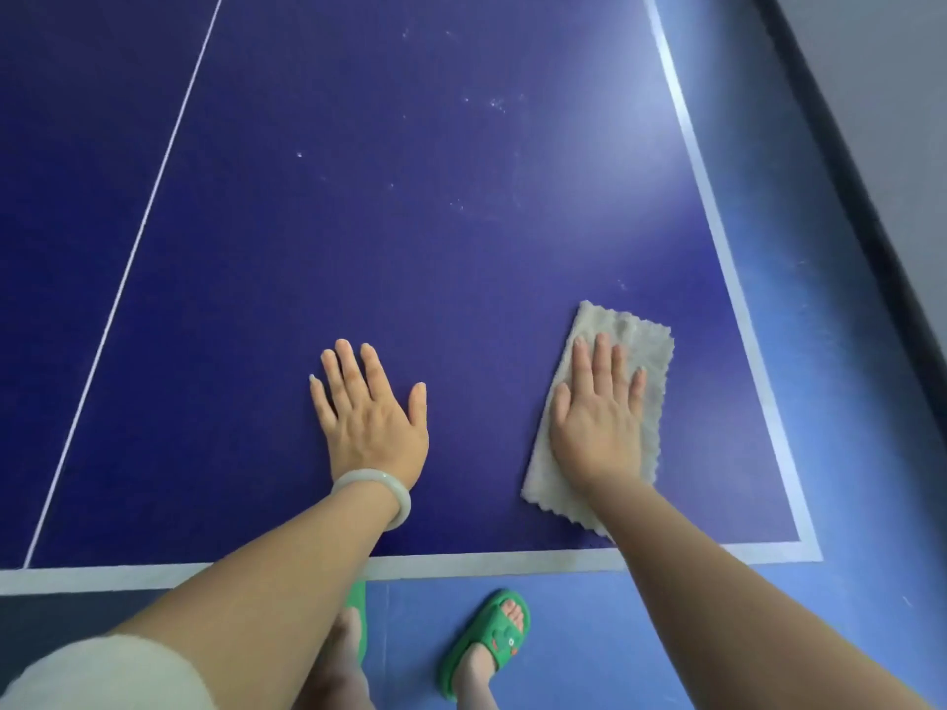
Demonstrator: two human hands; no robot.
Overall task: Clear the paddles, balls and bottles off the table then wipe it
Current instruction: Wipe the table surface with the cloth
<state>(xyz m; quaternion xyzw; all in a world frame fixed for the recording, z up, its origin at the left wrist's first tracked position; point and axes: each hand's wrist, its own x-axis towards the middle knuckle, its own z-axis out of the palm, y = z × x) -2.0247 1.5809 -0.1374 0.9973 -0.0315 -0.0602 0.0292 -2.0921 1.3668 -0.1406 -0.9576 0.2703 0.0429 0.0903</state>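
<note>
Head view: a grey cloth (615, 397) lies flat on the blue table (410, 222), lower right of the frame, near the white corner lines. Right hand (599, 422) presses on it, fingers straight. Left hand (371, 417) rests flat on the table at lower centre, fingers spread, a pale bangle (376, 491) on the wrist. Green sandals (487, 638) show at the bottom.

Bright, soft glare on the table (640, 161) upper right; edges perhaps slightly warped.
</note>
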